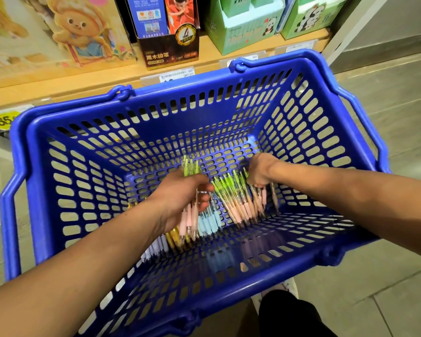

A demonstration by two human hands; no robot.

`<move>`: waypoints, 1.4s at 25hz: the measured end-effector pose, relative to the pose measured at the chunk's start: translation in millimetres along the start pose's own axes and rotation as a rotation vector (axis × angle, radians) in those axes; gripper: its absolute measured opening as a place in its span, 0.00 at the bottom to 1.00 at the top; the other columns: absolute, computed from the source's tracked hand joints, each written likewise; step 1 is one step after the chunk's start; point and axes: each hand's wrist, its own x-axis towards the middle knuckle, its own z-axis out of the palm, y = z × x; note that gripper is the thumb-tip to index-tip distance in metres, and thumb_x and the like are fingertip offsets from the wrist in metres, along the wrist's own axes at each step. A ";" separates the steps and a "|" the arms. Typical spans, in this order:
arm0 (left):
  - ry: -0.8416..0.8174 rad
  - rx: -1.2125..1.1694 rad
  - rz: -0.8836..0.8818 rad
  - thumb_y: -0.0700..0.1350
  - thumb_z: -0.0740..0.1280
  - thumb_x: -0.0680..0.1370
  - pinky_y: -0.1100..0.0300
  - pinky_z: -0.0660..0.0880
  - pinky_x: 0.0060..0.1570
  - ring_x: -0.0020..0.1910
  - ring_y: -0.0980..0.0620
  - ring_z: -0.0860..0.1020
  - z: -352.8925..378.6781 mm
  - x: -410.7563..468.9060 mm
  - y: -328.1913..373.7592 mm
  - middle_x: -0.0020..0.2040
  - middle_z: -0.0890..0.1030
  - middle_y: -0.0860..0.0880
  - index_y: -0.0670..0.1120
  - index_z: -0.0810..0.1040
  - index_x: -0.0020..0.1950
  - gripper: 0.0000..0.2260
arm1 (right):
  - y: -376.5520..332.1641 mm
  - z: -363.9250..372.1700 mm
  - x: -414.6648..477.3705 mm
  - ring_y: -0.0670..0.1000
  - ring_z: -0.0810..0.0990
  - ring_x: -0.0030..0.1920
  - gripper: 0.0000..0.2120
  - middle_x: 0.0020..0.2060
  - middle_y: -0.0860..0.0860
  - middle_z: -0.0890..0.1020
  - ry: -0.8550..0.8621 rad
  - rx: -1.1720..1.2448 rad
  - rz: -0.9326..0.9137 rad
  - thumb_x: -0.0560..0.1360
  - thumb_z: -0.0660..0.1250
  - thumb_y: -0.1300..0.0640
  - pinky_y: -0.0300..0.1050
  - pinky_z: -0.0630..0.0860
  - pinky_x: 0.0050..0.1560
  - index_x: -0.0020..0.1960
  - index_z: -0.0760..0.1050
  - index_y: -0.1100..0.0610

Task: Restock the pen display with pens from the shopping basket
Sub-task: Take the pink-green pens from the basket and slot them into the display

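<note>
A blue plastic shopping basket (83, 132) fills the middle of the view, and both my hands reach down into it. My left hand (180, 198) grips a bundle of pens (189, 217) with green tops and pink grips. My right hand (260, 171) is curled over the tops of another bunch of green-and-pink pens (236, 203) that lies on the basket floor. More pens with blue (209, 223), yellow (174, 238) and white (156, 246) grips lie under and beside my left hand. The pen display is not in view.
A wooden shelf (107, 80) with price labels runs behind the basket. On it stand a dark pencil box (171, 52), green panda boxes (248, 30) and a cartoon-printed box (58, 32). Grey floor tiles (387, 93) lie to the right; my leg and shoe (284, 310) show below the basket.
</note>
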 end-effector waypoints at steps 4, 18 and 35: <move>0.030 -0.013 0.006 0.38 0.69 0.80 0.53 0.84 0.37 0.37 0.48 0.84 2.8 0.7 -1.9 0.47 0.87 0.42 0.41 0.58 0.80 0.32 | 14.3 -31.0 -10.6 0.46 0.77 0.31 0.02 0.35 0.51 0.79 -0.086 0.689 -0.050 0.77 0.68 0.64 0.34 0.75 0.29 0.46 0.78 0.62; -0.037 0.019 0.047 0.47 0.69 0.82 0.57 0.79 0.33 0.32 0.53 0.78 -0.7 0.2 1.0 0.50 0.82 0.45 0.47 0.65 0.76 0.25 | -15.5 -53.8 -39.3 0.47 0.85 0.43 0.09 0.52 0.60 0.86 -0.281 1.346 -0.433 0.77 0.70 0.66 0.37 0.83 0.43 0.56 0.82 0.59; 0.036 -0.067 0.023 0.39 0.67 0.82 0.58 0.80 0.30 0.30 0.51 0.79 -2.5 5.5 3.4 0.39 0.80 0.46 0.41 0.59 0.78 0.27 | 1.5 -11.0 9.0 0.49 0.85 0.53 0.12 0.54 0.55 0.85 -0.029 0.405 -0.082 0.79 0.69 0.55 0.49 0.80 0.61 0.60 0.80 0.60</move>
